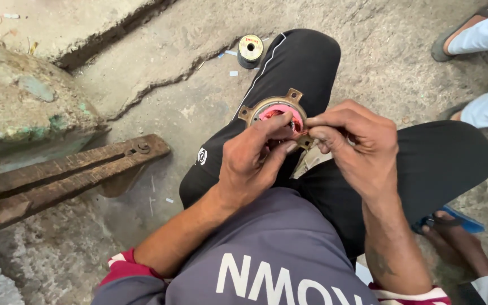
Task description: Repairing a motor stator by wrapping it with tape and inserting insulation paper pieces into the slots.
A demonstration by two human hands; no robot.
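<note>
A round metal motor stator with mounting ears and pink winding inside rests on my left knee in black trousers. My left hand grips its near rim, thumb and fingers pressed into the pink winding. My right hand pinches the stator's right edge, fingertips closed on the winding wire beside my left fingers. Both hands hide the near half of the stator.
A small spool of wire stands on the cracked concrete floor beyond my knee. A rusty metal bar and a heavy machine base lie at left. Another person's sandalled feet are at top right, and a bare foot at lower right.
</note>
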